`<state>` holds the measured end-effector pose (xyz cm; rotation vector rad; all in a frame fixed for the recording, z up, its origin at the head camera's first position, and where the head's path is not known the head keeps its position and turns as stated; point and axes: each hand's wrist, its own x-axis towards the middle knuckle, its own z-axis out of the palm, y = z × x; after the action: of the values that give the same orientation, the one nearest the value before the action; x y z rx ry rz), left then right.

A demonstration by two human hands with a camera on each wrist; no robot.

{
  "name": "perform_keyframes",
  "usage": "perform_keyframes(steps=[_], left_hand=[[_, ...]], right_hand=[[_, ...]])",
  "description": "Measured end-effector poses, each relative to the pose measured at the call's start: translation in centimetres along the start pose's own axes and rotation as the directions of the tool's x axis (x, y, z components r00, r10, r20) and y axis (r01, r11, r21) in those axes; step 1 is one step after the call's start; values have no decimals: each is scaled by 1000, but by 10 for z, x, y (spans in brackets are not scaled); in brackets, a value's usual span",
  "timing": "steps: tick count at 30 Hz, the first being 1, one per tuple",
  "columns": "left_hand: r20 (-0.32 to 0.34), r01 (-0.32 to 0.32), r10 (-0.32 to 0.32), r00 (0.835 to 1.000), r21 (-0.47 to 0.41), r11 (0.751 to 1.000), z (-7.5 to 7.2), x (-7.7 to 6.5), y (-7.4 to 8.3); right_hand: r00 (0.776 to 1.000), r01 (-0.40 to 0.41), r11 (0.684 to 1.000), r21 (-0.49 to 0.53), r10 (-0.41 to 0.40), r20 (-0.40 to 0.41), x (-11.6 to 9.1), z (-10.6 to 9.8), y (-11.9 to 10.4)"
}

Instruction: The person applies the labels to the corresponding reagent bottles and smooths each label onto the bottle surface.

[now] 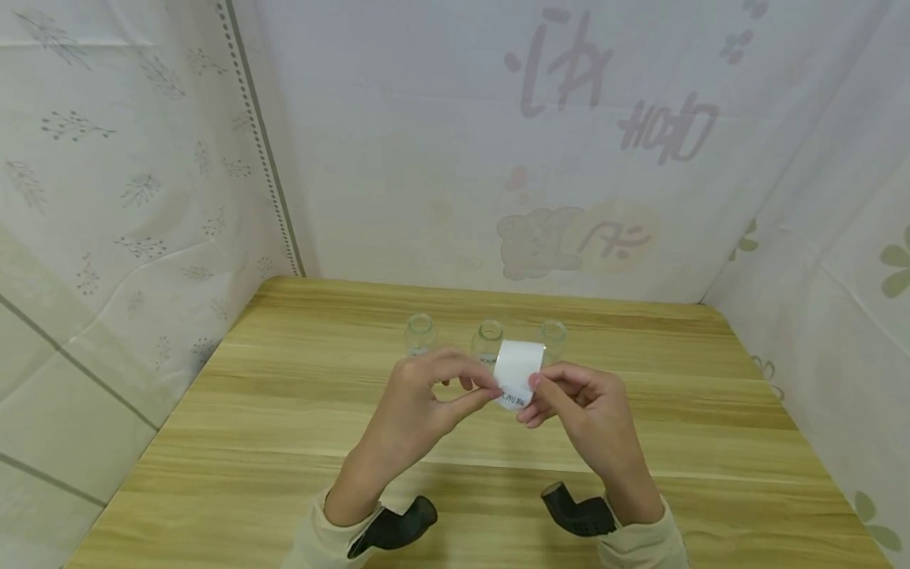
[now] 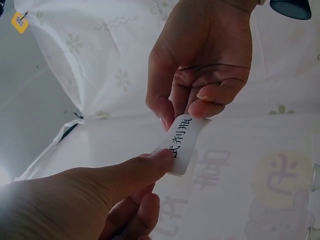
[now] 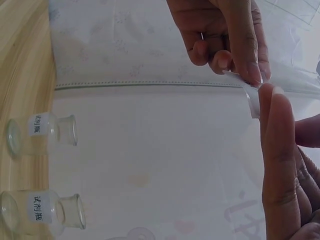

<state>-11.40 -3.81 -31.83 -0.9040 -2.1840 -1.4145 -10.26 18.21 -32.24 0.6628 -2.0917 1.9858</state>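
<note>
Both hands hold a small white label strip (image 1: pixel 520 365) with black printed characters along its near end. At its left corner, the thumb and fingertips of my left hand (image 1: pixel 426 399) pinch it. My right hand (image 1: pixel 590 403) grips the opposite edge between thumb and fingers. In the left wrist view the label (image 2: pixel 183 142) spans the short gap between the two hands, print facing the camera. The right wrist view shows the strip (image 3: pixel 252 100) nearly edge-on and slightly bent.
Behind the hands stand three clear glass bottles, a left one (image 1: pixel 420 333), a middle one (image 1: pixel 488 340) and a right one (image 1: pixel 554 333), on the wood-grain table (image 1: pixel 284 427). Two bottles in the right wrist view carry white printed labels. Patterned cloth (image 1: pixel 426 158) encloses the table.
</note>
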Motion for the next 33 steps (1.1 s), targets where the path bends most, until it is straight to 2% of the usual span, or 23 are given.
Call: perform_keyframes(steps=[9, 22, 28, 33], left_hand=[[48, -26, 28, 998, -32, 999, -1, -1, 1], [94, -43, 46, 995, -32, 999, -2, -2, 4], [82, -51, 53, 995, -34, 998, -2, -2, 4], [67, -78, 80, 995, -29, 997, -1, -2, 3]], right_hand=[[1000, -14, 1000, -8, 14, -8, 0, 0, 1], [999, -46, 998, -33, 45, -30, 1, -1, 1], [999, -36, 998, -43, 35, -28, 1, -3, 2], [997, -68, 996, -58, 65, -48, 1, -2, 1]])
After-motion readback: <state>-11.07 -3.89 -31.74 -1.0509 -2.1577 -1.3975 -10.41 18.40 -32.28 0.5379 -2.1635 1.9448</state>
